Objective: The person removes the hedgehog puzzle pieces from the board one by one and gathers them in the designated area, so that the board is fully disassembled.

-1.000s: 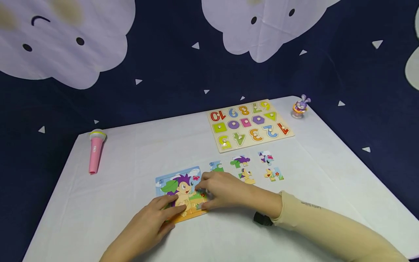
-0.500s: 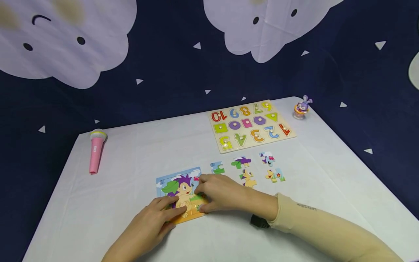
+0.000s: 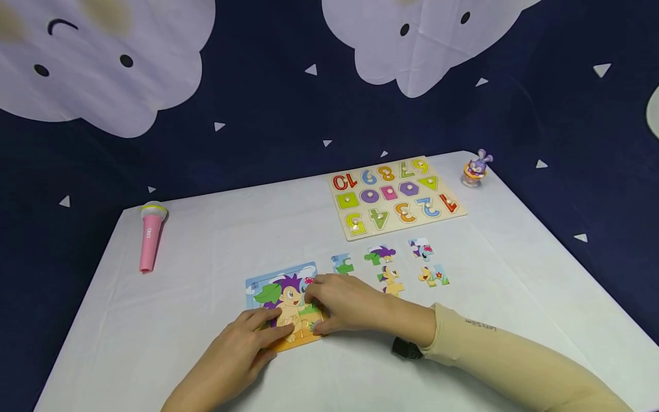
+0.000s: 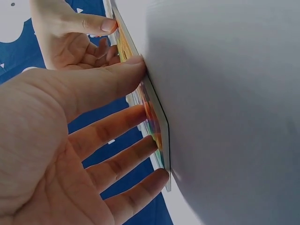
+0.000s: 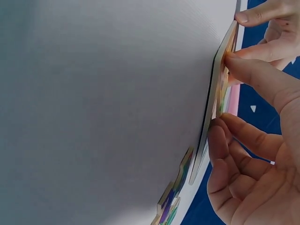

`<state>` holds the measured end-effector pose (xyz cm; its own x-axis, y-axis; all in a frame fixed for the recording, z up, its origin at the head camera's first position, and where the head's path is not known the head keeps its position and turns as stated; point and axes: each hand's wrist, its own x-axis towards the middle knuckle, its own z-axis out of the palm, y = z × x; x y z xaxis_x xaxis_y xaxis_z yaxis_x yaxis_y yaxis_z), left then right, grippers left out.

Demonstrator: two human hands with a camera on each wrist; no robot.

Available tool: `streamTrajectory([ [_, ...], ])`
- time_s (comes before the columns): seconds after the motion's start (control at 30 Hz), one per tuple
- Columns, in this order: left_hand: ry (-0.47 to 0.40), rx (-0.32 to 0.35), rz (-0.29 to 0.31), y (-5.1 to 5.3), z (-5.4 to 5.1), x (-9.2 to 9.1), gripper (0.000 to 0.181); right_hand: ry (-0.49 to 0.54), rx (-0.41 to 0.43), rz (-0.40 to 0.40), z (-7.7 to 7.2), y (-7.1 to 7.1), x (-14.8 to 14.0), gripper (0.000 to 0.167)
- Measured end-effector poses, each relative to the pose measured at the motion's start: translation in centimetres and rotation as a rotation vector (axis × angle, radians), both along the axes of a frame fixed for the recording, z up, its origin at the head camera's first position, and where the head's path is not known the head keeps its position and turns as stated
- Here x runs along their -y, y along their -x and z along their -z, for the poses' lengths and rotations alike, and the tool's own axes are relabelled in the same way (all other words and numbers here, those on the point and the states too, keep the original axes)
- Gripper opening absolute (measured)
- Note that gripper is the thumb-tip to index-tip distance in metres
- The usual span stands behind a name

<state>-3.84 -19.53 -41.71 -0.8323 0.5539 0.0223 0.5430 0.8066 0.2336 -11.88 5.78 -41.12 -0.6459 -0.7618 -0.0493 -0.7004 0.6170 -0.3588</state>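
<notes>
A hedgehog jigsaw board (image 3: 288,289) lies near the table's front. My left hand (image 3: 234,346) rests on its left part, fingers extended over the picture; the left wrist view has the thumb (image 4: 126,70) at the board's near edge. At the right edge my right hand (image 3: 355,303) pinches a puzzle piece (image 5: 219,96) between thumb and index finger, down against the board; most of that piece is hidden in the head view. Loose puzzle pieces lie behind the right hand, among them a green-leaf piece (image 3: 342,264), a purple-spiked piece (image 3: 380,254) and a flower piece (image 3: 433,276).
Farther back is a wooden number-and-shape board (image 3: 396,197) with knobbed pieces. A pink toy microphone (image 3: 151,240) lies at the far left, and a purple rabbit figurine (image 3: 475,170) stands in the far right corner. A dark cloud-print curtain (image 3: 268,103) hangs behind the white table (image 3: 231,229).
My right hand has shifted very slightly at the board's right side, its fingers staying on the piece. The left hand stays in place on the board.
</notes>
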Motion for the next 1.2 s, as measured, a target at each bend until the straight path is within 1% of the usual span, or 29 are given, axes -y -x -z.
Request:
streamTrajectory([
  [0.23, -0.014, -0.043, 0.012, -0.1, 0.1, -0.2, 0.042, 0.026, 0.067, 0.022, -0.2, -0.1, -0.1, 0.047],
  [0.43, -0.016, -0.042, 0.013, -0.1, 0.0, -0.3, 0.042, 0.034, 0.099, 0.02, -0.3, 0.0, -0.2, 0.049],
  [0.53, -0.017, -0.045, 0.013, -0.1, 0.0, -0.3, 0.043, 0.033, 0.101, 0.019, -0.4, 0.0, -0.2, 0.047],
  [0.7, -0.021, -0.066, 0.017, -0.1, 0.0, -0.3, 0.043, 0.029, 0.078, 0.008, -0.5, -0.1, -0.2, 0.042],
  [0.87, -0.022, -0.075, 0.021, -0.1, 0.0, -0.2, 0.042, 0.051, 0.066, 0.011, -0.5, -0.1, -0.6, 0.039],
  [1.1, -0.026, -0.091, 0.021, -0.1, 0.2, -0.1, 0.043, 0.09, 0.078, 0.068, -1.3, -0.2, -2.8, 0.043],
  [1.2, -0.026, -0.089, 0.016, -0.2, 0.2, 0.0, 0.044, 0.115, 0.06, 0.072, -1.6, -0.3, -4.1, 0.047],
])
